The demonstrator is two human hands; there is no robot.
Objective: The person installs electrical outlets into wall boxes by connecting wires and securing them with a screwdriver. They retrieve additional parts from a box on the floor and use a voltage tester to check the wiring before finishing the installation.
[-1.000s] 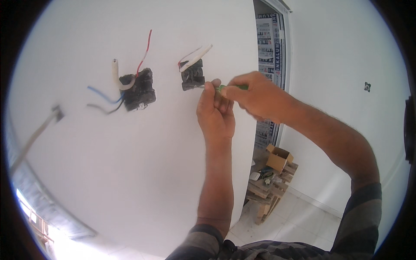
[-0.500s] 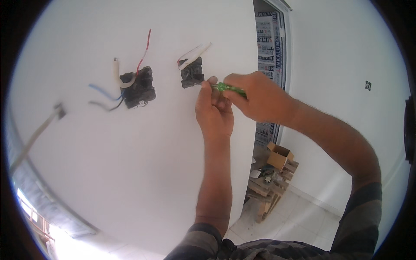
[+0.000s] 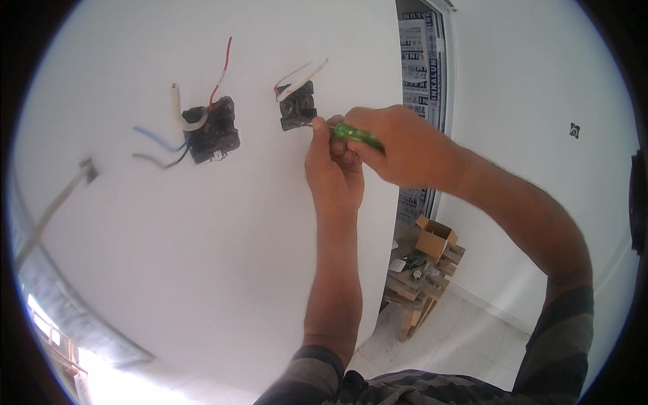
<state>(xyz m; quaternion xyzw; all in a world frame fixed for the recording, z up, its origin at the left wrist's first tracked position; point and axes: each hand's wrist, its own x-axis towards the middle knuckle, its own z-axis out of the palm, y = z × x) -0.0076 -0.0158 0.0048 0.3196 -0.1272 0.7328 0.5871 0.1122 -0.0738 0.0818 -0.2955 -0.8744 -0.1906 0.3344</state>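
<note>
My right hand [image 3: 408, 148] is closed round a green-handled screwdriver [image 3: 351, 133], its shaft pointing left to the lower right corner of a small black wall box [image 3: 297, 108]. Beside that corner my left hand [image 3: 332, 172] has curled fingers and its thumb at the screwdriver's tip; what they pinch is hidden. White and thin red wires [image 3: 297, 86] stick up from this box. To the left, a larger black wall box [image 3: 212, 131] has red, blue, black and thick white wires coming out.
A loose cable end [image 3: 88, 169] is at the far left. Right of the wall edge stand a covered door frame [image 3: 415, 54] and a wooden pallet [image 3: 412, 290] bearing a cardboard box [image 3: 435, 236] and tools. A small cutout [image 3: 574, 130] is in the right wall.
My hands stay by the small box; more of the green handle now shows as my right hand shifts slightly. The wall boxes sit a little higher in the view.
</note>
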